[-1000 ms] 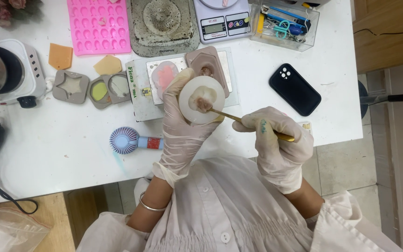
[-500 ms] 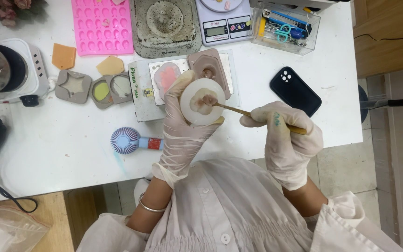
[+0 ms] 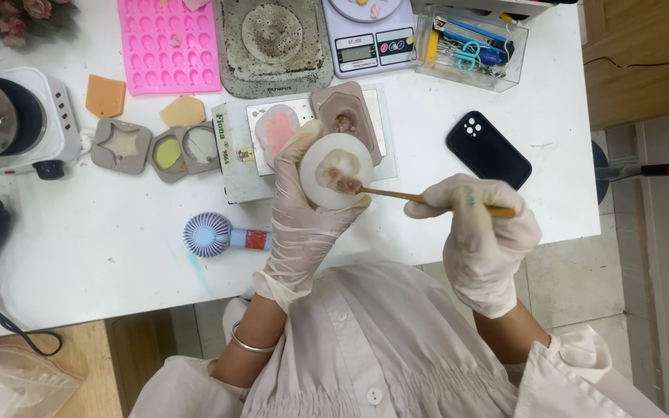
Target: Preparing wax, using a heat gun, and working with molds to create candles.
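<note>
A person in a pale shirt works over a white table (image 3: 118,263), the gloved left hand (image 3: 303,224) cupped round a round white translucent mould (image 3: 337,170), the gloved right hand (image 3: 482,232) pinched on a thin wooden stick (image 3: 396,194) whose tip sits in the mould's pinkish-brown centre. The hands stay apart. A hard poke could tear or spill the soft filling — or tip the mould onto the black phone (image 3: 488,149) just beyond the right hand. What the filling is cannot be made out; the left palm is hidden.

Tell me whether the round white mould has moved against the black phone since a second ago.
No. The round white mould sits as far left of the black phone, held in the left hand.
</note>
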